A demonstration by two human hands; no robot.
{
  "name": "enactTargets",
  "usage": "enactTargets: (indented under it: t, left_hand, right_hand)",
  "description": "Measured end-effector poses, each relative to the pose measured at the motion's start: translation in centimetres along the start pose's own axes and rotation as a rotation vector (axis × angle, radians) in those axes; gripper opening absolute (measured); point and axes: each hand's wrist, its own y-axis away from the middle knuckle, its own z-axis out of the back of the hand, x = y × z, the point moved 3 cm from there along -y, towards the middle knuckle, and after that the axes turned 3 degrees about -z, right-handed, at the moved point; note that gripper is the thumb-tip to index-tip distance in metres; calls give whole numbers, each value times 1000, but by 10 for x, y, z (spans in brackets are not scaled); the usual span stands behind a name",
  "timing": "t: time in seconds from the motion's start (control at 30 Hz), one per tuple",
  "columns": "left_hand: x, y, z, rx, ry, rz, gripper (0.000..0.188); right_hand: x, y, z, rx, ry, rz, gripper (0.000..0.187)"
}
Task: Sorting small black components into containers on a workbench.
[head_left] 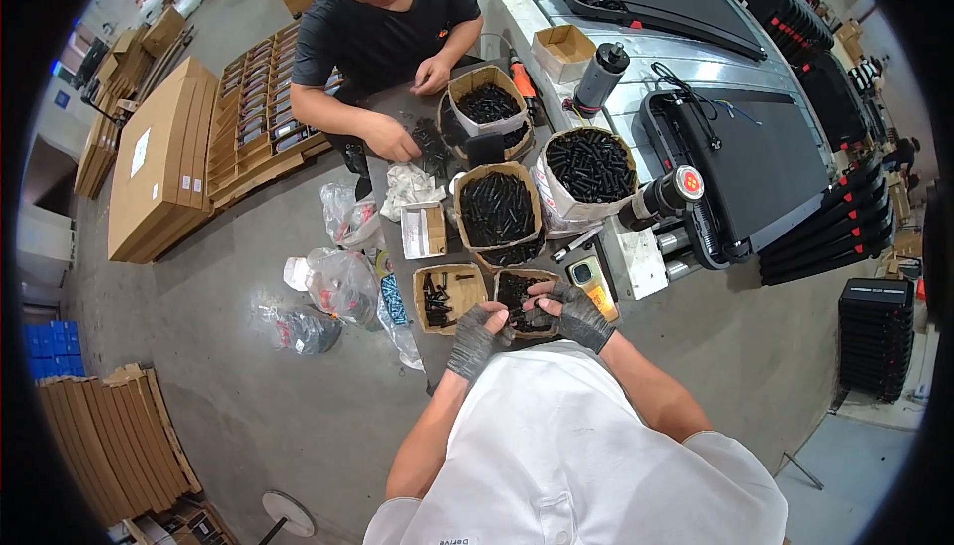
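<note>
My left hand [478, 340], in a grey fingerless glove, is at the near left edge of a small cardboard box [553, 278] of small black parts. Its thumb and fingers are pinched together; whatever they hold is too small to name. Over the right side of that box is my right hand [580, 316], gloved alike, its fingers bent inward and closed on something I cannot make out. Just left stands a shallow cardboard box [461, 278] with some black screws [435, 299] in it. Beyond is a fuller cardboard box [462, 201] heaped with black screw-like pieces [497, 209].
Across the table a co-worker [388, 28] handles loose black pieces [431, 148]. More black pieces fill a large box [588, 169] at right. A phone [586, 275] lies near my right hand. Plastic bags [343, 282] are at left; a conveyor [636, 48] carries black panels.
</note>
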Motion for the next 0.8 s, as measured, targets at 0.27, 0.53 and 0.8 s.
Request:
enactTargets:
  t: [0.27,0.53,0.8]
  left_hand:
    - [-4,1,-6,3,2,42,19]
    - [0,-1,-1,39,-23,14,24]
    - [-3,-2,-5,41,-49,-15,20]
  right_hand:
    - [-1,-3,5,-159,279,101,20]
    - [-1,-3,-1,-136,234,-29,21]
    - [-11,-7,4,-142,-56,-2,13]
